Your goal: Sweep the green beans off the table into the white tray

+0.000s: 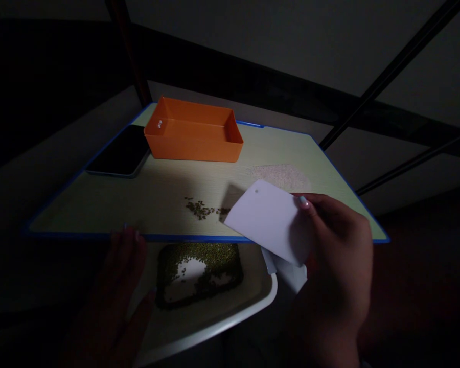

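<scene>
We hold a flat white plastic-looking card with a small hole near one corner, tilted over the front edge of a pale yellow, blue-rimmed tabletop. Our right hand pinches its right side, thumb on top. Just left of the card lies a small scatter of green and brownish beans. Our left hand, in deep shadow, is open and grips nothing we can see, its fingers extended near the front edge. Below that edge, a white tray with rounded corners bears many green beans. Beyond the card spreads a patch of pale, fine grains. Farther back stands an open orange rectangular box, with a dark-screened flat device beside it on the left.
</scene>
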A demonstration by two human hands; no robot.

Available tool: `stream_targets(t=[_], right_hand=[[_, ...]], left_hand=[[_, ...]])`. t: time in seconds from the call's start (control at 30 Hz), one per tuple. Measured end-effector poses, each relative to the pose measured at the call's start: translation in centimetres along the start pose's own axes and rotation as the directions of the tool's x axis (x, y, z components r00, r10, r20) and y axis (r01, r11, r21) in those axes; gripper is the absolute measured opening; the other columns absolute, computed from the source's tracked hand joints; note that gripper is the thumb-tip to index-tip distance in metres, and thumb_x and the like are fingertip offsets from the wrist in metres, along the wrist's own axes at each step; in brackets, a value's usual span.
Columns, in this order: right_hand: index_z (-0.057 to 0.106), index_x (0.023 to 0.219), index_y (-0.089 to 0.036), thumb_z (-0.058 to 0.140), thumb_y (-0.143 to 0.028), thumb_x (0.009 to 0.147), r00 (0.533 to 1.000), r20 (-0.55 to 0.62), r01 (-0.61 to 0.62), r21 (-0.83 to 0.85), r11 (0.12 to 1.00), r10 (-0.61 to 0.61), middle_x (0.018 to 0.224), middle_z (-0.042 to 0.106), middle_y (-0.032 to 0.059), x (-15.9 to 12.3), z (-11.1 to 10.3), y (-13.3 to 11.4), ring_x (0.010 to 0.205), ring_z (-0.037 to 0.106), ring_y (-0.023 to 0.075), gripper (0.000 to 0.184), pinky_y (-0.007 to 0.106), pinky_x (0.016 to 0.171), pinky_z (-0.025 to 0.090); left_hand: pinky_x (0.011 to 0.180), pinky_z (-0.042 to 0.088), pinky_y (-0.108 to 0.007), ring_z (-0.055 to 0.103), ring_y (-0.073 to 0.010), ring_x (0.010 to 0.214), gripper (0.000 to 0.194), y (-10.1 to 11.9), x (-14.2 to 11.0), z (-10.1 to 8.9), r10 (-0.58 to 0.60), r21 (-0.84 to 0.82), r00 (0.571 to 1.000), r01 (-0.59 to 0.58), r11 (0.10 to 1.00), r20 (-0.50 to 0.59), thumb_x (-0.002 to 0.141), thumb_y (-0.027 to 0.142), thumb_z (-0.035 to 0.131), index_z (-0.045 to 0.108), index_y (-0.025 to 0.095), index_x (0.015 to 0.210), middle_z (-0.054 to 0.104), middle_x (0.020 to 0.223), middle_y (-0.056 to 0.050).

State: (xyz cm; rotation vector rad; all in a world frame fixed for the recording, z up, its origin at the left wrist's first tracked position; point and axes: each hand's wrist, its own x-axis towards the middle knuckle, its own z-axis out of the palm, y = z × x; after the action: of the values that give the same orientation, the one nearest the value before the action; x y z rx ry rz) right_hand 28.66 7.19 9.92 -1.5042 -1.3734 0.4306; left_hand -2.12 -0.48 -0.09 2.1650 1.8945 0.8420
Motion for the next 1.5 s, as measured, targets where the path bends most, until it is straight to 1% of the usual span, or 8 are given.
stream_targets(t=[0.33, 0.63, 0.8, 0.87, 0.97, 1.13, 1.37, 1.5], right_hand=[[0.074, 0.088, -0.022, 0.059, -0.028, 0.088, 0.993, 0.075, 0.094, -0.058, 0.994, -0.090, 0.085, 0.077, 0.0026, 0.0, 1.4, -0.2, 0.073, 0.067, 0.0156, 0.016, 0.028, 0.063, 0.048], [0.072, 0.082, -0.020, 0.064, -0.031, 0.085, 0.993, -0.117, -0.002, -0.047, 0.999, -0.004, 0.075, 0.072, 0.0018, 1.4, -1.0, 1.6, 0.066, 0.063, 0.0141, 0.013, 0.026, 0.055, 0.043], [0.068, 0.081, -0.024, 0.065, -0.028, 0.086, 0.963, -0.248, 0.074, -0.139, 0.988, -0.107, 0.074, 0.070, -0.0005, -0.9, -2.6, 0.4, 0.065, 0.063, 0.0128, 0.007, 0.024, 0.055, 0.046], [0.067, 0.085, -0.026, 0.064, -0.025, 0.087, 0.969, -0.189, 0.123, -0.174, 0.977, -0.156, 0.079, 0.073, -0.0002, -2.4, -3.0, -0.1, 0.068, 0.066, 0.0141, 0.004, 0.024, 0.056, 0.049], [0.068, 0.101, -0.029, 0.061, -0.015, 0.087, 0.960, 0.011, 0.277, -0.220, 0.935, -0.281, 0.091, 0.077, 0.0008, -4.1, -3.5, -0.4, 0.079, 0.073, 0.0185, 0.021, 0.029, 0.065, 0.057], [0.063, 0.117, -0.029, 0.055, -0.009, 0.089, 0.789, 0.300, 0.603, -0.204, 0.771, -0.537, 0.106, 0.077, 0.0018, -4.3, -3.8, -0.2, 0.096, 0.073, 0.0178, 0.035, 0.030, 0.083, 0.060], [0.065, 0.108, -0.020, 0.042, -0.016, 0.098, 0.676, 0.471, 0.715, -0.230, 0.661, -0.567, 0.111, 0.077, 0.0074, -3.7, -4.0, -1.9, 0.100, 0.074, 0.0181, 0.026, 0.028, 0.079, 0.063], [0.067, 0.101, -0.016, 0.043, -0.015, 0.097, 0.670, 0.481, 0.726, -0.268, 0.633, -0.565, 0.105, 0.078, 0.0110, -3.7, -3.7, -2.2, 0.096, 0.075, 0.0215, 0.025, 0.030, 0.076, 0.064]], left_hand=[[0.119, 0.019, -0.060, 0.013, -0.0312, 0.150, 0.071, -0.1, 0.1, 0.1, 0.004, -0.032, 1.000, -0.005, 0.999, -0.016, 0.086, 0.039, 0.042, 0.011, 0.040, 0.149, 0.009, 0.165, 0.007], [0.119, 0.021, -0.057, 0.017, -0.0308, 0.150, 0.071, -0.1, 0.2, 0.0, 0.031, -0.033, 0.998, -0.032, 0.999, -0.049, 0.085, 0.039, 0.042, 0.013, 0.042, 0.149, 0.012, 0.164, 0.009], [0.119, 0.022, -0.058, 0.017, -0.0307, 0.150, 0.070, -0.1, 0.2, 0.0, 0.005, -0.043, 0.999, -0.007, 0.999, -0.044, 0.085, 0.037, 0.043, 0.013, 0.043, 0.148, 0.012, 0.164, 0.009], [0.119, 0.021, -0.058, 0.017, -0.0308, 0.150, 0.070, 0.0, 0.3, -0.1, 0.024, -0.043, 0.998, -0.026, 0.999, -0.054, 0.085, 0.036, 0.043, 0.013, 0.042, 0.149, 0.013, 0.164, 0.009], [0.121, 0.019, -0.056, 0.017, -0.0302, 0.150, 0.070, 0.0, 0.4, -0.1, 0.037, -0.016, 0.998, -0.038, 0.999, -0.055, 0.086, 0.035, 0.042, 0.012, 0.041, 0.149, 0.011, 0.165, 0.009], [0.121, 0.019, -0.059, 0.017, -0.0313, 0.150, 0.070, 0.2, 0.6, 0.0, 0.054, -0.019, 0.997, -0.055, 0.998, -0.058, 0.086, 0.037, 0.041, 0.012, 0.040, 0.149, 0.010, 0.165, 0.009], [0.124, 0.015, -0.057, 0.016, -0.0301, 0.150, 0.069, 0.5, 0.9, -0.1, 0.078, -0.009, 0.995, -0.079, 0.997, -0.063, 0.086, 0.035, 0.039, 0.011, 0.040, 0.149, 0.009, 0.164, 0.012], [0.124, 0.017, -0.058, 0.016, -0.0303, 0.150, 0.070, 0.2, 1.0, -0.1, 0.103, -0.009, 0.992, -0.104, 0.995, -0.067, 0.086, 0.035, 0.040, 0.011, 0.042, 0.149, 0.008, 0.164, 0.014]])
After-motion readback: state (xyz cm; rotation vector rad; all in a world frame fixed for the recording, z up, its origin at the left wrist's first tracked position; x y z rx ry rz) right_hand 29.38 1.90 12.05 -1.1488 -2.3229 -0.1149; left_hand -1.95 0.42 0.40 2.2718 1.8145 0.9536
